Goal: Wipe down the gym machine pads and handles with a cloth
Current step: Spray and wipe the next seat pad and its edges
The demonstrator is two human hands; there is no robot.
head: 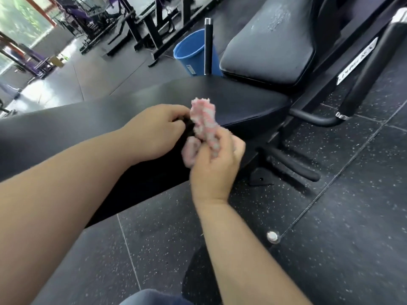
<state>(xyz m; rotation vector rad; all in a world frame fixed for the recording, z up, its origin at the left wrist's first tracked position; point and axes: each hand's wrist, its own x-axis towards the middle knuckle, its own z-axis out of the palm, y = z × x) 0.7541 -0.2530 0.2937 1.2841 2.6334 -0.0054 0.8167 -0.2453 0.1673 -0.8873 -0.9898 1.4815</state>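
Cloth (pixel 203 119), pink and white and bunched into a lumpy roll, sits between both hands just above the near edge of a long black pad (pixel 231 100). The right hand (pixel 213 166) grips its lower part, fingers curled round the fabric so that a loop of it bulges out on the left of the palm. The left hand (pixel 157 128) is curled too, its fingertips right at the cloth's left side (whether they actually pinch the fabric or only touch it, I cannot tell, as that spot is dark and blurred). Both bare forearms reach in from the bottom left and bottom centre. The long pad runs from the left edge of the view towards a second, thicker seat pad (pixel 268 40) at the upper right, whose top is scuffed and pale in patches. Between the two pads stands an upright black bar (pixel 207 47) with a chrome tip, and just behind it a blue bucket (pixel 189 56). Below the long pad's right end two black grip handles (pixel 293 166) jut out low over the speckled rubber floor (pixel 341 238). A small metal stud (pixel 272 236) lies on that floor. Other machines (pixel 143 25) stand well apart at the back.
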